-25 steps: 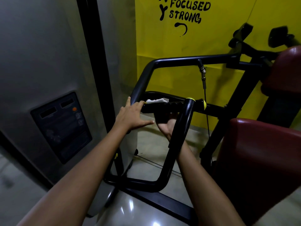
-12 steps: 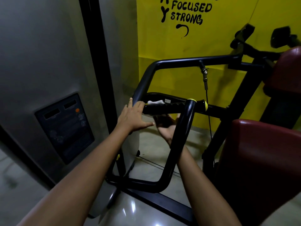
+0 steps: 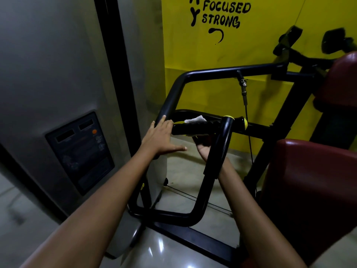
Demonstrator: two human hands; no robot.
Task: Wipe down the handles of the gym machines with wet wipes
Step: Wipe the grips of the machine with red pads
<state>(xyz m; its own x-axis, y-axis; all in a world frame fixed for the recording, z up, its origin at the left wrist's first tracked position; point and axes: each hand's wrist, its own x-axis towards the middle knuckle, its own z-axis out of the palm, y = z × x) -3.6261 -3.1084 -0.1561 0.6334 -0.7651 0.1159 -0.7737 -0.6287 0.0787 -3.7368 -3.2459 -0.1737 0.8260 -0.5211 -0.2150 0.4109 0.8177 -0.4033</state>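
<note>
The left hand (image 3: 161,137) lies flat, fingers straight, against the end of the black handle (image 3: 195,127) and the curved bar (image 3: 173,93). The right hand (image 3: 202,147) comes from below and holds a white wipe (image 3: 195,119) around the handle. A red seat (image 3: 313,171) stands at the right, before the yellow wall (image 3: 202,84).

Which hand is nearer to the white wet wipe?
Right. The right hand holds the wet wipe around the handle from below; the left hand rests beside it.

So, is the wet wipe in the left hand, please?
No, the left hand lies flat beside the grip; the right hand holds the wet wipe.
</note>
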